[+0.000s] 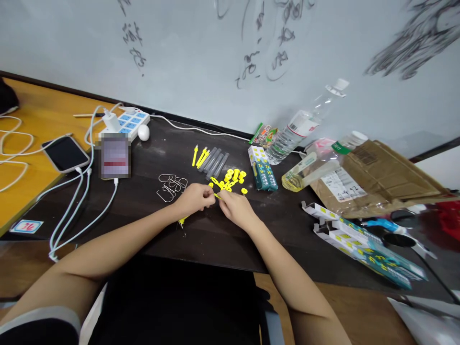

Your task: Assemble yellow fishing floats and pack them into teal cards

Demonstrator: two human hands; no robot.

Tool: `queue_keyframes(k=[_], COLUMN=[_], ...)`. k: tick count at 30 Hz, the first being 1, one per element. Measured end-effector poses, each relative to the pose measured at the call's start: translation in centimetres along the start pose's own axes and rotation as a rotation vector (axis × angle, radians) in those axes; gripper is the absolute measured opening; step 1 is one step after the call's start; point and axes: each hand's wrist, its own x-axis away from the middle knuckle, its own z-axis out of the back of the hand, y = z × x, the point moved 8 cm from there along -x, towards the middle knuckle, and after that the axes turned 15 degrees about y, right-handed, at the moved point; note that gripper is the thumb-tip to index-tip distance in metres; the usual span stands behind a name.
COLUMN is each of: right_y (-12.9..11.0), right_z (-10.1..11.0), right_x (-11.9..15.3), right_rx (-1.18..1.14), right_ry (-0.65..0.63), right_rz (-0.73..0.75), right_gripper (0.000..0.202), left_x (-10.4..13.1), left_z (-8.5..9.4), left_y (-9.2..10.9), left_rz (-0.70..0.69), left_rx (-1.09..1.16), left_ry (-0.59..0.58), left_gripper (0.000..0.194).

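My left hand [196,197] is closed in a pinch, its fingertips close to those of my right hand [237,208]. A small yellow plastic piece [217,196] shows between them, pinched by my right hand. What the left fingers hold is too small to make out. Just beyond lie loose yellow plastic parts [235,174], some round like caps. Farther back are several clear grey tubes [217,162] and thin yellow rods [203,156]. Bent metal wire hooks [173,184] lie left of my left hand. Another yellow piece [182,221] sits partly hidden beneath my left wrist.
Two teal-and-white boxes [264,170] stand beyond my right hand, near a water bottle [293,129] and a juice bottle [309,165]. Opened boxes [366,249] and a cardboard parcel [381,167] lie right. Phones [66,153], cables and a power strip [131,123] occupy the left.
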Motion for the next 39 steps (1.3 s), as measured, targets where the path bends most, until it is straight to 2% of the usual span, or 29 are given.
queue_keyframes(k=[4, 9, 13, 17, 19, 22, 25, 28, 33, 39], right_y=[-0.4, -0.3, -0.2, 0.6, 1.2, 2.0, 2.3, 2.2, 2.3, 2.6], right_z=[0.4, 1.2, 1.4, 1.2, 0.8, -0.3, -1.5, -2.2, -1.4, -0.5], right_x=[-0.1, -0.3, -0.3, -0.1, 0.1, 0.4, 0.6, 0.7, 0.5, 0.4], right_rx=[0.104, -0.002, -0.161, -0.403, -0.539, -0.707, -0.867, -0.971, -0.827, -0.492], right_ry=[0.035, 0.12, 0.172, 0.235, 0.26, 0.258, 0.205, 0.155, 0.255, 0.267], right_rz=[0.058, 0.016, -0.069, -0.249, -0.336, -0.447, -0.529, -0.563, -0.482, -0.371], right_gripper=[0.018, 0.02, 0.021, 0.014, 0.011, 0.014, 0.019, 0.022, 0.018, 0.01], left_x=[0.1, 0.1, 0.1, 0.0, 0.0, -0.3, -0.3, -0.3, -0.4, -0.3], left_z=[-0.3, 0.0, 0.5, 1.4, 1.6, 1.3, 0.8, 0.6, 0.2, -1.5], left_y=[0.1, 1.0, 1.1, 1.8, 2.0, 1.5, 1.1, 1.0, 0.4, -0.9], left_rz=[0.072, -0.002, -0.1, -0.259, -0.292, -0.248, -0.195, -0.19, -0.108, 0.085], left_rx=[0.17, 0.22, 0.078, -0.141, -0.178, -0.113, 0.005, 0.057, 0.162, 0.413], left_ry=[-0.063, -0.06, 0.041, 0.192, 0.211, 0.149, 0.065, 0.047, 0.032, -0.119], left_gripper=[0.016, 0.016, 0.014, 0.012, 0.012, 0.015, 0.019, 0.023, 0.025, 0.029])
